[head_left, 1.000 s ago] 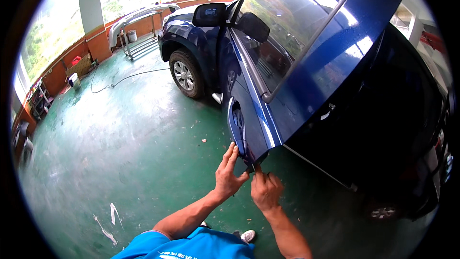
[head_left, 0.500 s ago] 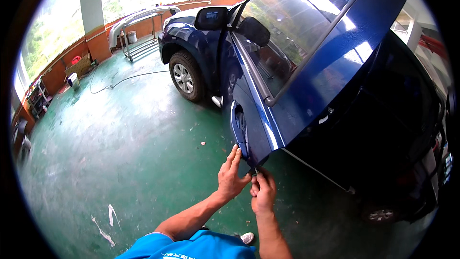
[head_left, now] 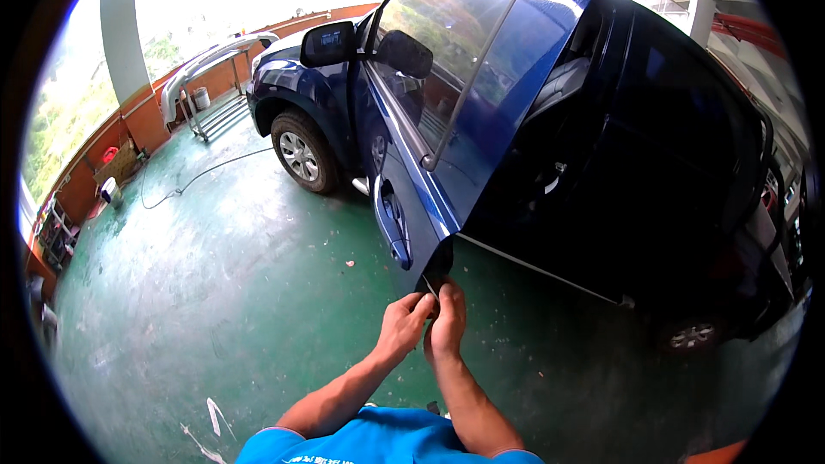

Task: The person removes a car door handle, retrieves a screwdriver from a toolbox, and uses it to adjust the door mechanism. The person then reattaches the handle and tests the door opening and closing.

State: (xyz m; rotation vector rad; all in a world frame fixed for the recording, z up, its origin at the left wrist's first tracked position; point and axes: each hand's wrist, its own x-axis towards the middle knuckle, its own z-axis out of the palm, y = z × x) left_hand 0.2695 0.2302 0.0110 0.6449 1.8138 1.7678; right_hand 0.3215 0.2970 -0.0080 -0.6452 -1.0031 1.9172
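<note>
The front door point(head_left: 412, 198) of a dark blue car stands open, its rear edge toward me. Low on that edge, below the door handle point(head_left: 394, 228), both hands meet. My left hand point(head_left: 404, 324) is closed, thumb and fingers pinched against the edge; whatever they grip is hidden. Close beside it, my right hand point(head_left: 446, 320) is closed too, fingers curled round a thin, light-coloured strip point(head_left: 431, 287) that pokes up at the door edge. Its kind is too small to make out.
A side mirror point(head_left: 327, 44) juts from the door. Behind the door the dark cabin lies open, with a seat point(head_left: 563, 86) showing. A hose point(head_left: 180, 192) runs over the green floor point(head_left: 258, 292). Farther off are a metal rack point(head_left: 210, 94) and a white bucket point(head_left: 111, 192).
My left hand has come off the area by the handle, its stretched fingers now pinched beside the right hand. The door has swung wider into view, showing the seat, and my view has shifted.
</note>
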